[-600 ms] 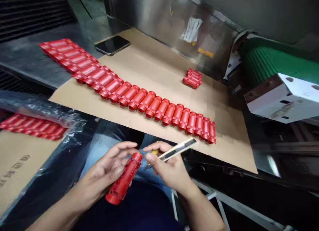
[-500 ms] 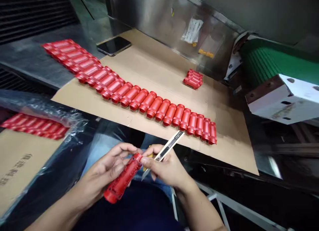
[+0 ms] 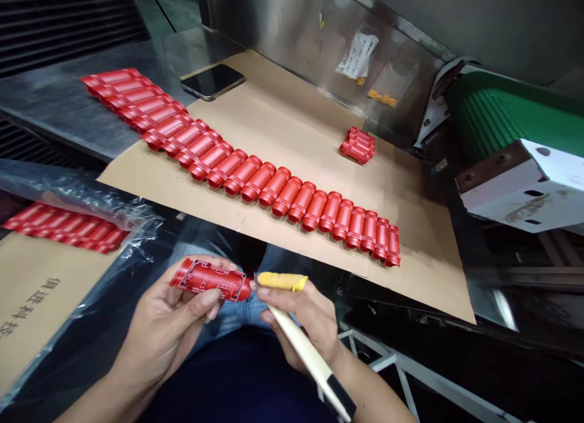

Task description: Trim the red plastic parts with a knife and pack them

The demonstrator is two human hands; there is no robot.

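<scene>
The left hand is closed around 1 red tube, its thumb along the near side and its fingers behind. The tube lies almost level, above the person's lap and just off the near edge of the cardboard sheet, and its side carries a pattern of dark and pale lines. The right hand grips a knife with a cream handle and a black butt that slants down and away from the tube. A yellow finger cover sits on 1 finger of that hand, its end close to the right end of the tube; whether the blade touches the tube is too small to tell.

Beyond the hands, a long slanting row of red tubes runs from the dark tabletop onto the cardboard sheet. A phone lies behind the row, and a small cluster of red pieces rests well apart from it. At lower left, more red tubes lie on a carton beside clear plastic film.
</scene>
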